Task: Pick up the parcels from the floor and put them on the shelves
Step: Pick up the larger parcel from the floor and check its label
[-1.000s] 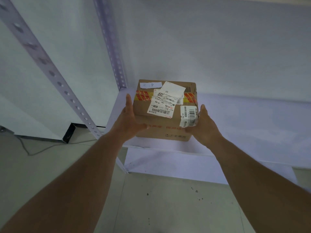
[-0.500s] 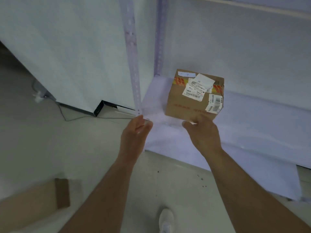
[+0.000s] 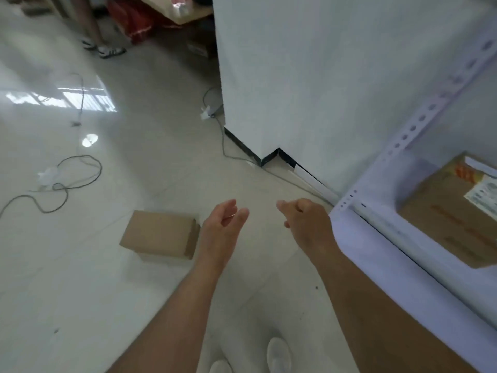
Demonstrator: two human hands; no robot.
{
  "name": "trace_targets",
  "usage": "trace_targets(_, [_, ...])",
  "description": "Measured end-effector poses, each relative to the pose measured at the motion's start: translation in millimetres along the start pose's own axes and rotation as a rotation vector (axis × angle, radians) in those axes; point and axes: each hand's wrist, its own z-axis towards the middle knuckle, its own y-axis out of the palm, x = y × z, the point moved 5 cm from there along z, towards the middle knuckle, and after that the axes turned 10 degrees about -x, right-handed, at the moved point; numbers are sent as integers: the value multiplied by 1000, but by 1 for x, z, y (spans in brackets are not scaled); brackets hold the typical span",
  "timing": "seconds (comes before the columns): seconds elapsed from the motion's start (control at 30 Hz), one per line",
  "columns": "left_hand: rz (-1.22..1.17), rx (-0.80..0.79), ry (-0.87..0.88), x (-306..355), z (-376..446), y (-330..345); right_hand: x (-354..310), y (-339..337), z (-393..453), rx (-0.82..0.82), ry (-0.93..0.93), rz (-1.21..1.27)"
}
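- My left hand [image 3: 224, 224] hangs loosely open and empty; a plain brown cardboard parcel [image 3: 161, 235] lies on the glossy tiled floor [image 3: 80, 278] just left of it.
- My right hand [image 3: 306, 222] is half-curled, holding nothing.
- Far right, a labelled box [image 3: 451, 214] sits on the white metal shelf [image 3: 376, 238].

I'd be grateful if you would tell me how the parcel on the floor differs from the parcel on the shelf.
The floor parcel lies on the tiles beside the empty left hand; the shelf parcel rests on the white shelf. The floor parcel's visible faces are plain; the shelf parcel carries white labels and orange tape. The floor parcel looks flatter. Both are brown cardboard boxes.
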Motion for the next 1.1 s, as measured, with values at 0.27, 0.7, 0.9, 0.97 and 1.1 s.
trace_targets(0.27, [-49,269,-78,-27,1,-100,-49,99,38,-208,-127,-167])
trace_targets(0.7, [-123,307,-173,-107,76,-245,-96,276,118,-317,-74,-244])
trace_targets(0.9, [-115,282,-234,-148,130,-327,-108,369,163,-316,25,-227])
trace_targets(0.97, [-98,271,-251,-165,147,-347,-107,394,178,-322,48,-224])
trace_targets(1.1, [-90,253,-284,-203,184,-370,-91,436,213,-317,97,-247])
